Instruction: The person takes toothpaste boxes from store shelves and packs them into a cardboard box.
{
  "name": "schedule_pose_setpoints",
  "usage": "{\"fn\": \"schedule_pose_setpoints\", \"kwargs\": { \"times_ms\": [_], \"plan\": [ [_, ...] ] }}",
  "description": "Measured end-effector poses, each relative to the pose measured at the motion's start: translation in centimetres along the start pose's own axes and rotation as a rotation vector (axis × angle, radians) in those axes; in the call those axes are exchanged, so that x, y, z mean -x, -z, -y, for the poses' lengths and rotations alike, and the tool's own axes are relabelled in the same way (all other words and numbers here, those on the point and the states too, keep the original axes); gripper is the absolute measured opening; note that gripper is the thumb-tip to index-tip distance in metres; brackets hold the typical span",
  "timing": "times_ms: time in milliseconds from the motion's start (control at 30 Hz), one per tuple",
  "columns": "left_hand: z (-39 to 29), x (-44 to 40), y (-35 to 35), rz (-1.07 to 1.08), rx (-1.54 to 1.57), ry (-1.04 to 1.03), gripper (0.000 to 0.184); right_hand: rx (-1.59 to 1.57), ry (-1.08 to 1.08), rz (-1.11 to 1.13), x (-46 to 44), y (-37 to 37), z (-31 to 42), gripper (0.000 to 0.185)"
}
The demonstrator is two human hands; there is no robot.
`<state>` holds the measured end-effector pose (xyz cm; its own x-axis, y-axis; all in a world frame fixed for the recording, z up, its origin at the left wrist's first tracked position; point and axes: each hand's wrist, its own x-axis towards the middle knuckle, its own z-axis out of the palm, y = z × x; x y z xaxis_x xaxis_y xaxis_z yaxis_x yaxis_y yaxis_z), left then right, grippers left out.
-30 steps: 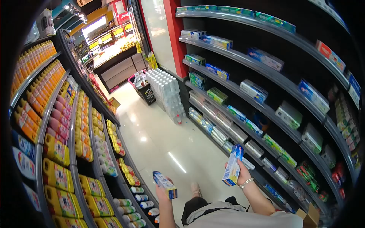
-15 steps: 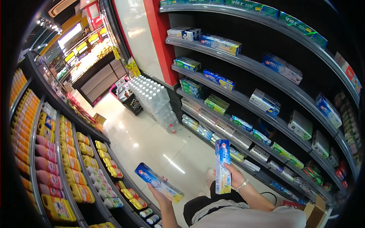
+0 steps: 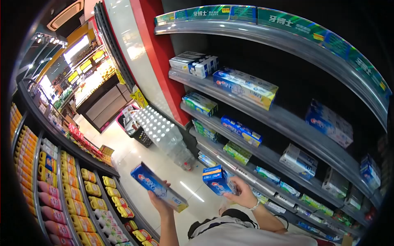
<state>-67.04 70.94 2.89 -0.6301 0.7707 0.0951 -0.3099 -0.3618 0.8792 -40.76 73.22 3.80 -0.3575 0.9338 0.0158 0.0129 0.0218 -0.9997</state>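
Green boxes on the top shelf read 牙博士 (small print on the held boxes blurs)

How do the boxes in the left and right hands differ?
The left box presents a long side; the right box looks foreshortened. The right box shows an orange band; the left box shows yellow at its lower end. Both are largely blue, held by the left hand and right hand.

The single camera, worn on the head, looks forward and down to the floor, the left hand and the right hand quite near; at the dark edges, shapes are hard to tell.
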Motion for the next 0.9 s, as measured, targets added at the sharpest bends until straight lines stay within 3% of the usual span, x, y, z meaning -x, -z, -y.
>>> {"fn": "schedule_pose_setpoints", "kwargs": {
  "times_ms": [133,367,433,600,700,767,900],
  "plan": [
    [2.9,-3.4,-6.5,0.101,0.097,0.123,0.057,0.092,0.201,-0.034,-3.1,3.5,2.1,0.053],
    [7.8,-7.0,-12.1,0.306,0.157,0.289,0.062,-0.062,0.165,-0.086,-2.8,8.7,6.9,0.058],
    [8.9,-8.3,-12.8,0.510,0.105,0.247,0.064,0.189,0.193,-0.144,-3.7,9.0,10.1,0.050],
    [9.0,-11.8,-15.2,0.811,0.124,0.450,0.067,0.615,0.250,-0.617,-6.9,5.9,17.1,0.046],
    [9.5,-15.0,-14.9,1.031,0.133,0.513,0.069,1.095,0.248,-0.636,-11.3,6.5,21.8,0.048],
    [11.8,-17.2,-13.8,1.269,0.098,0.409,0.071,1.395,0.328,-0.626,-15.1,7.4,23.6,0.052],
    [12.8,-21.0,-12.9,1.439,-0.076,0.185,0.064,1.340,0.076,-0.647,-19.3,9.1,25.4,0.059]
  ]
}}
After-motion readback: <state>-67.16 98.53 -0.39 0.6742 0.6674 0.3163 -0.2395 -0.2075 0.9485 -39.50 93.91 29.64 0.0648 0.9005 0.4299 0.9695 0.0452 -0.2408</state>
